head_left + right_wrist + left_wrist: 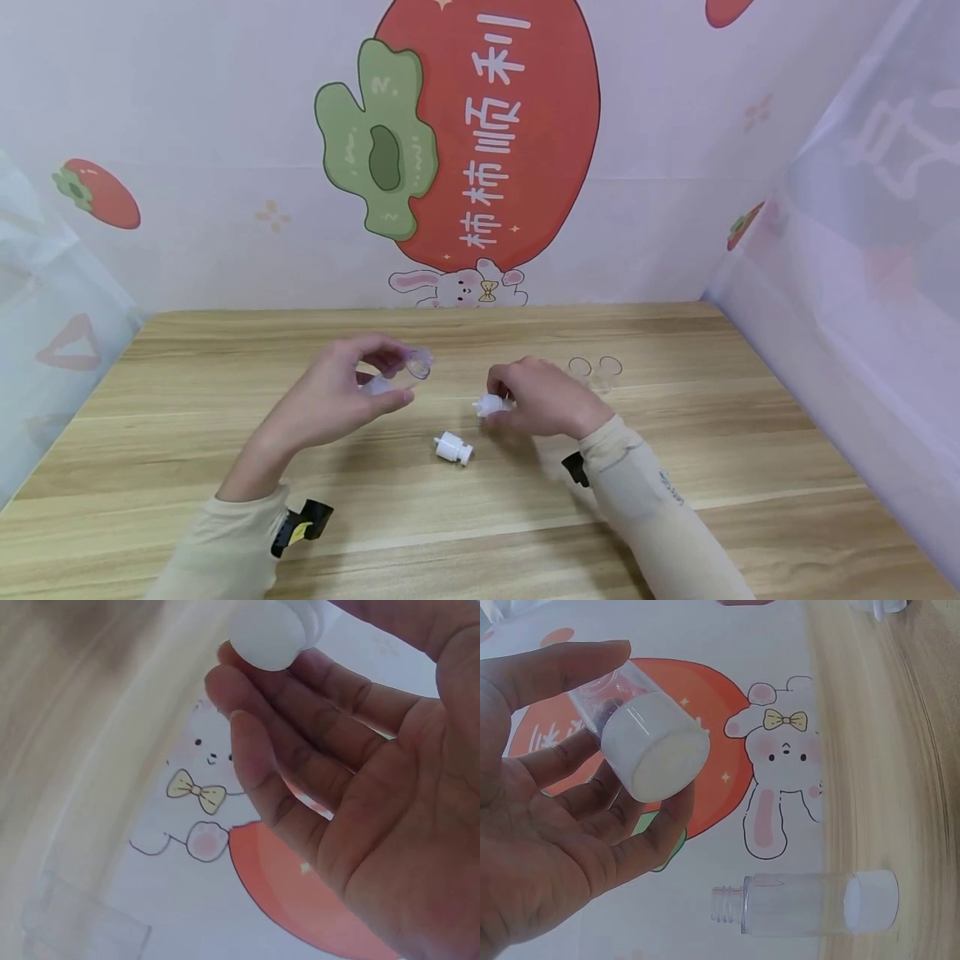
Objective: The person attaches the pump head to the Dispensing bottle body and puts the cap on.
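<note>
My left hand (337, 387) holds a clear bottle (600, 697) with a white base (656, 746), its fingers and thumb curled around it in the left wrist view. Another clear bottle (795, 904) with a threaded neck and white base stands on the table near that hand. My right hand (540, 396) pinches a white pump head (490, 406), close to the tabletop. A second white pump head (453, 448) lies on its side between the hands. In the right wrist view, the round white end (270, 634) of the held pump head shows at the fingertips.
Clear round caps (611, 366) stand on the wooden table (450, 533) beyond the right hand. A patterned cloth (225, 242) hangs along the back, with more cloth at both sides. Dark camera mounts (303, 527) sit on the wrists.
</note>
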{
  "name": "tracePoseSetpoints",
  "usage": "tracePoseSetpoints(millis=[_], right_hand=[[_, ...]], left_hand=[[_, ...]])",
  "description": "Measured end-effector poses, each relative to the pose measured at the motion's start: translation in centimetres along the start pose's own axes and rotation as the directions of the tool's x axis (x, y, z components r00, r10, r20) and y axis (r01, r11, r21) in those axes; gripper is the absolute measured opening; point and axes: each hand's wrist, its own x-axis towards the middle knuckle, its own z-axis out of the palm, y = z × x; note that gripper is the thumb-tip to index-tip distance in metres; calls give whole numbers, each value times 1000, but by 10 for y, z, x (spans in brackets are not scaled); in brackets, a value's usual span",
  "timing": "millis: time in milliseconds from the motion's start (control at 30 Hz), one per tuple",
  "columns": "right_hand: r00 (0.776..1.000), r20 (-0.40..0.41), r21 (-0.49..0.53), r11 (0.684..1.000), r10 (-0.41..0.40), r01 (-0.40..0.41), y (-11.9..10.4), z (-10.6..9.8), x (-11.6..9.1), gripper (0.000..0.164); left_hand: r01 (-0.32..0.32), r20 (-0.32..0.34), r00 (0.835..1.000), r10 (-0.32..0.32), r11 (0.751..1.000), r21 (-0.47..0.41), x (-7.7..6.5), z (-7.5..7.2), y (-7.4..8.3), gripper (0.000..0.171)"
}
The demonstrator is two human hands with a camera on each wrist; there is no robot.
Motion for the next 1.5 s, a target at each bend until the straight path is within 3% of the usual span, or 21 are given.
tracePoseSetpoints(millis=[467,833,1167,1500], right_hand=[[980,-172,62,992,-101,113,4,-20,-12,22],[947,-268,80,976,-175,203,6,-20,-20,20],[932,-314,43,978,-182,205,7,-21,-26,24],[916,-342,63,968,-209,244,6,-19,-28,25]], left_hand=[[-19,-5,1000,19,999,50,3,15,0,35],[-75,-47,995,84,982,174,5,26,5,33],[-78,-57,994,94,969,236,9,37,11,35],[-101,-56,992,117,968,231,3,44,11,33]])
